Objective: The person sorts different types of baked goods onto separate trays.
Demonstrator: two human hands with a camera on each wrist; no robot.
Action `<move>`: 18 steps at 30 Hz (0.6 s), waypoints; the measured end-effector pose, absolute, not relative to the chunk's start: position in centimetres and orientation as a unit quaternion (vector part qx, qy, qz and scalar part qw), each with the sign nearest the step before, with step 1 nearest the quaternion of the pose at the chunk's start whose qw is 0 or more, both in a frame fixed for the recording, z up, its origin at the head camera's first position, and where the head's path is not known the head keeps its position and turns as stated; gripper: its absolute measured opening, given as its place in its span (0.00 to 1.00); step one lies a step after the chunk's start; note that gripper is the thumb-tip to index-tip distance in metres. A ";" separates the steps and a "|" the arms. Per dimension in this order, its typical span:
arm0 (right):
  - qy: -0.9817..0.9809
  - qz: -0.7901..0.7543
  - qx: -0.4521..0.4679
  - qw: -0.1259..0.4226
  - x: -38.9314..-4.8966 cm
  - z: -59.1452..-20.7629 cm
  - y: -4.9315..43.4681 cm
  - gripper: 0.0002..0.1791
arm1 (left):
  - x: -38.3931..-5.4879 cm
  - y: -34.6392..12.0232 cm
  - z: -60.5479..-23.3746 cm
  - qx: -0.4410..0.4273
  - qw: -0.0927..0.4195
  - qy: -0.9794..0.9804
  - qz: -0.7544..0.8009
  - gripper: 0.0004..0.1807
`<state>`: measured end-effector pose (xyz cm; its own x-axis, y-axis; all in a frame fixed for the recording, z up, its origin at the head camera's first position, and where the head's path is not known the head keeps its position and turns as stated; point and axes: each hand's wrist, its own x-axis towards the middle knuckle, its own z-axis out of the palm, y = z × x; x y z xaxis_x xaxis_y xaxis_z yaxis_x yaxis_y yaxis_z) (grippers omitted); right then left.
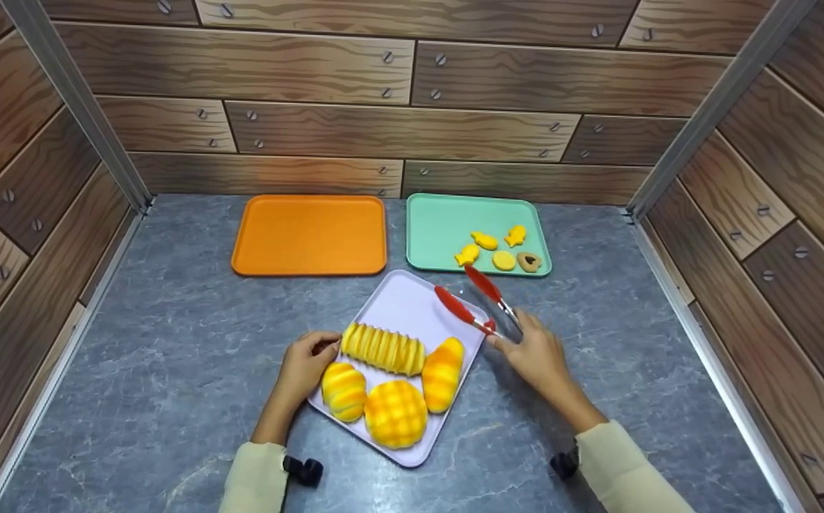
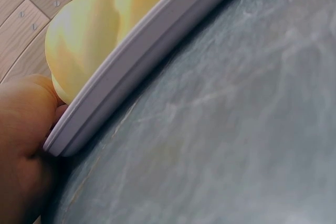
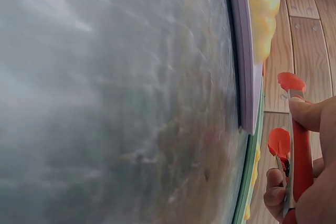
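The right hand (image 1: 536, 356) grips the tongs (image 3: 301, 156), their tips apart and pointing to eleven o'clock. The left hand (image 1: 306, 367) grips the lilac tray (image 1: 412, 299) at its ten o'clock edge; four breads (image 1: 395, 415) lie on it. Beyond, the orange tray (image 1: 310, 235) sits at eleven, the green tray (image 1: 440, 228), bearing five biscuits (image 1: 504, 261), at one.

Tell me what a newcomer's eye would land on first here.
Probably the red-tipped tongs, held spread by the right hand near the right corner of the lilac tray. Next come the four golden breads on that tray, with the left hand at its left edge. Behind, the orange tray stands out against the grey tabletop.
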<state>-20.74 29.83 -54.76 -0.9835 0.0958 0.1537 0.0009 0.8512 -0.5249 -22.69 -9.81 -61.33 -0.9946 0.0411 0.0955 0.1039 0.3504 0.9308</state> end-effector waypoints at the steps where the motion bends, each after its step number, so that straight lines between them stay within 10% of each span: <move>1: -0.958 0.273 -0.023 0.089 -20.4 -54.8 29.7 0.44 | -22.7 -9.8 -61.3 -0.044 0.028 -0.821 -0.568 0.10; 18: -0.947 0.288 0.059 0.128 -15.8 -53.8 27.0 0.44 | -22.7 -9.7 -61.3 -0.047 0.032 -0.824 -0.564 0.10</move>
<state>-15.75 26.99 -53.80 -0.9601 -0.0379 0.2772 -0.1856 0.8276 -0.5298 -22.66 -9.73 -61.35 -0.9935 0.0426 0.1056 0.1139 0.3590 0.9264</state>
